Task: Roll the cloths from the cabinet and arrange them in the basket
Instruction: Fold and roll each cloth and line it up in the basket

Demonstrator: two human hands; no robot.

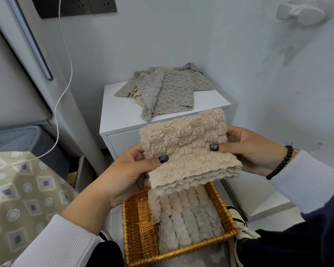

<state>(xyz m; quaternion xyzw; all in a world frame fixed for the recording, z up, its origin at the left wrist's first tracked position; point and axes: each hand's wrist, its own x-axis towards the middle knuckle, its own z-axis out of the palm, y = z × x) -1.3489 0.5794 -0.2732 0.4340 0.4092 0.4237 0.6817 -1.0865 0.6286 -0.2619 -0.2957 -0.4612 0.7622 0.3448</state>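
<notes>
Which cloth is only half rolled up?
The beige cloth held in both hands, above the basket. The basket's cloths are fully rolled; the cabinet's lie flat.

White cable (63,87) down the wall, patterned cloth (25,191) at left, wall hook (303,11) upper right.

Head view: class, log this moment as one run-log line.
step: rolling | left hand and right hand: grip half-rolled beige fleece cloth | woven wicker basket: partly filled | white cabinet: cloths remain
</notes>
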